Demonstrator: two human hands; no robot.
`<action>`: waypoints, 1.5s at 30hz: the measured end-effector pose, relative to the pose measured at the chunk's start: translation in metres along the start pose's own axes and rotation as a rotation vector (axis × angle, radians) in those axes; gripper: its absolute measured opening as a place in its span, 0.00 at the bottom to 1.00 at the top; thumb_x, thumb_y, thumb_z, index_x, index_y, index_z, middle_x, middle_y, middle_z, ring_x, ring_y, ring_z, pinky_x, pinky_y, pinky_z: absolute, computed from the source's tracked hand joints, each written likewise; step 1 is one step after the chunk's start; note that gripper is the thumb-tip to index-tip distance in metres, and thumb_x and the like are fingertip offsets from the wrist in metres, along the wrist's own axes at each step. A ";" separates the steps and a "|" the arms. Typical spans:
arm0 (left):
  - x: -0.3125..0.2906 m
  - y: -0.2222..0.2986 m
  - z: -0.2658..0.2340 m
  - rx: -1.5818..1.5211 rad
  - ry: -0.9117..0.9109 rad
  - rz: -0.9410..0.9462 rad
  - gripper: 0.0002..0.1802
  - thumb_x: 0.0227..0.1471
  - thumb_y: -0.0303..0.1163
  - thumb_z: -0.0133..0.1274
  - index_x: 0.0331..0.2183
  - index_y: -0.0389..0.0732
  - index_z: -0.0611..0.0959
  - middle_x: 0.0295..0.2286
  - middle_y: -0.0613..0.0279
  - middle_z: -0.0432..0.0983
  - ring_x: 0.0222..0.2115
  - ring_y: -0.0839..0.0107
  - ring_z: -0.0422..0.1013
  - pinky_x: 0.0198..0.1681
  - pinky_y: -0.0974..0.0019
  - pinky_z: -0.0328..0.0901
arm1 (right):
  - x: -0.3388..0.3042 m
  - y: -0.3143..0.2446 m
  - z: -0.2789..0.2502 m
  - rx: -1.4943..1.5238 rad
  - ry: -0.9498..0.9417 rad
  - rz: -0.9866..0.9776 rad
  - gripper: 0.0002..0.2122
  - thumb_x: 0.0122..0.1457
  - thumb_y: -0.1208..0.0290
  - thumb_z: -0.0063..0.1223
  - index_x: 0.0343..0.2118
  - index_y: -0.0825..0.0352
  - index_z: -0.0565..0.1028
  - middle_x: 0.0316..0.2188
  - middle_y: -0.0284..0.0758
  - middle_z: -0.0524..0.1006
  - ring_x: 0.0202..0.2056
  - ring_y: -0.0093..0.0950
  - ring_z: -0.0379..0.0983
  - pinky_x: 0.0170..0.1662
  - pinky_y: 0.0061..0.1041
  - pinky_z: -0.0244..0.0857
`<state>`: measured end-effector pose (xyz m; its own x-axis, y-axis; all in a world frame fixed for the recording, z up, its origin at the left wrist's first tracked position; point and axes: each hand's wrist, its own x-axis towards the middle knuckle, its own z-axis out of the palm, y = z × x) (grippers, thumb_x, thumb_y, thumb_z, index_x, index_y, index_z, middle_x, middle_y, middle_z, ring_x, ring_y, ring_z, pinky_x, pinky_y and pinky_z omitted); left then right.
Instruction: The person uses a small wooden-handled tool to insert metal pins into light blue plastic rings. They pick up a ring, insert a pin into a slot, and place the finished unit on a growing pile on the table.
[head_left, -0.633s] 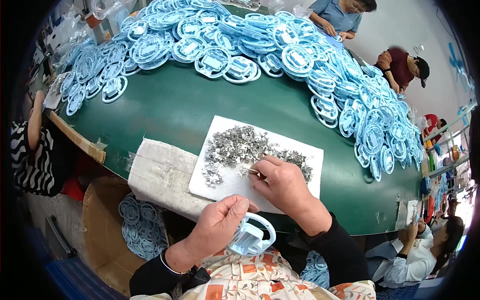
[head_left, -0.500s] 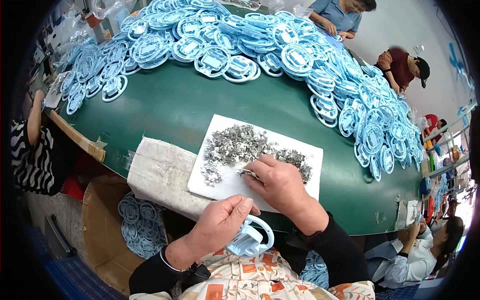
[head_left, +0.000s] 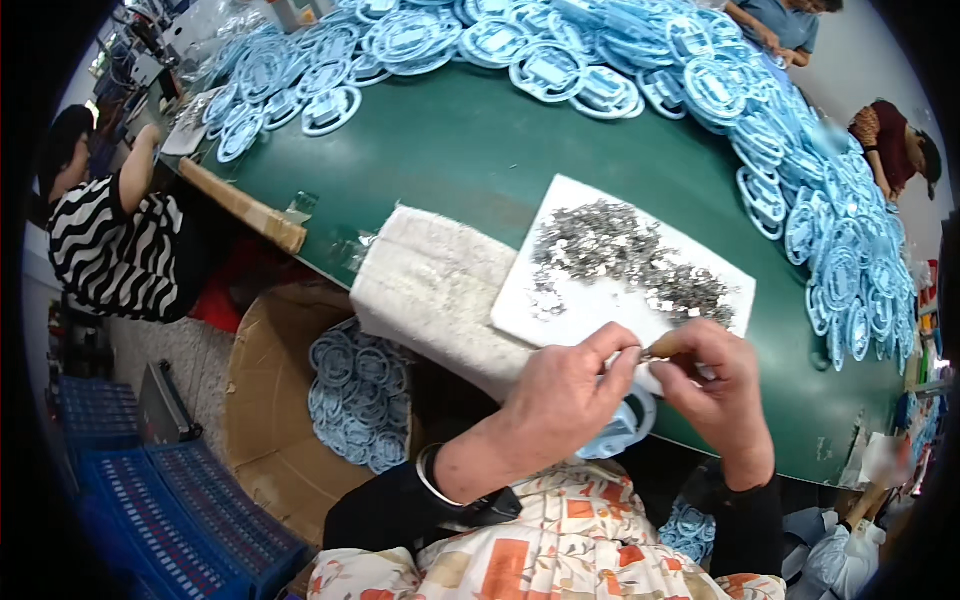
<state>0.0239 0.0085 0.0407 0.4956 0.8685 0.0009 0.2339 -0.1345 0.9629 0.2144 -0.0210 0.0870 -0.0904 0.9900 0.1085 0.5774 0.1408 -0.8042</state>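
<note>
My left hand [head_left: 572, 392] is closed on a light-blue plastic ring part [head_left: 622, 432], which hangs under its fingers and is partly hidden by them. Fingertips of my right hand [head_left: 712, 385] pinch a small metal piece [head_left: 650, 356] right against the left thumb and forefinger; its exact shape is too small to make out. Just beyond the hands lies a white board [head_left: 597, 312], carrying a heap of small silvery metal pieces [head_left: 610, 242].
A cloth-covered block [head_left: 430, 285] adjoins the board. Blue ring parts [head_left: 550, 70] are piled along the green table's [head_left: 440, 140] far side. A cardboard box [head_left: 262, 390] below left holds more. Co-workers sit around, one in a striped top [head_left: 118, 245].
The view has swung left. My right hand has come away from the metal heap to meet my left hand, which still holds the blue ring part.
</note>
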 end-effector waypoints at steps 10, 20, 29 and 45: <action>-0.009 -0.006 0.013 -0.082 0.035 0.202 0.06 0.64 0.33 0.53 0.38 0.40 0.79 0.17 0.54 0.74 0.17 0.59 0.75 0.21 0.59 0.65 | -0.022 0.009 -0.010 0.304 -0.052 0.289 0.02 0.56 0.82 0.57 0.29 0.71 0.75 0.24 0.25 0.73 0.25 0.11 0.63 0.28 0.15 0.58; 0.005 -0.001 -0.004 -0.166 -0.210 -0.125 0.13 0.66 0.33 0.45 0.47 0.35 0.77 0.27 0.63 0.76 0.29 0.79 0.70 0.33 0.69 0.66 | -0.024 0.021 -0.014 0.594 -0.056 0.325 0.03 0.67 0.76 0.53 0.37 0.69 0.73 0.29 0.21 0.69 0.29 0.11 0.60 0.31 0.14 0.57; 0.028 -0.004 0.004 0.000 -0.126 -0.067 0.13 0.67 0.31 0.46 0.45 0.33 0.80 0.28 0.61 0.78 0.29 0.77 0.71 0.34 0.68 0.68 | -0.025 0.039 -0.015 0.007 -0.059 -0.176 0.06 0.55 0.81 0.58 0.34 0.67 0.73 0.26 0.37 0.75 0.26 0.35 0.75 0.29 0.30 0.68; 0.032 -0.001 0.008 -0.030 -0.139 -0.224 0.14 0.64 0.32 0.52 0.46 0.33 0.80 0.26 0.67 0.77 0.26 0.84 0.68 0.28 0.74 0.65 | -0.022 0.054 -0.005 -0.085 -0.073 -0.128 0.07 0.57 0.76 0.60 0.36 0.66 0.73 0.27 0.38 0.75 0.28 0.39 0.76 0.31 0.35 0.70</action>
<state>0.0463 0.0321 0.0376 0.5445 0.8012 -0.2481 0.3270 0.0696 0.9425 0.2515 -0.0353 0.0439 -0.2249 0.9608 0.1618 0.6234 0.2695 -0.7339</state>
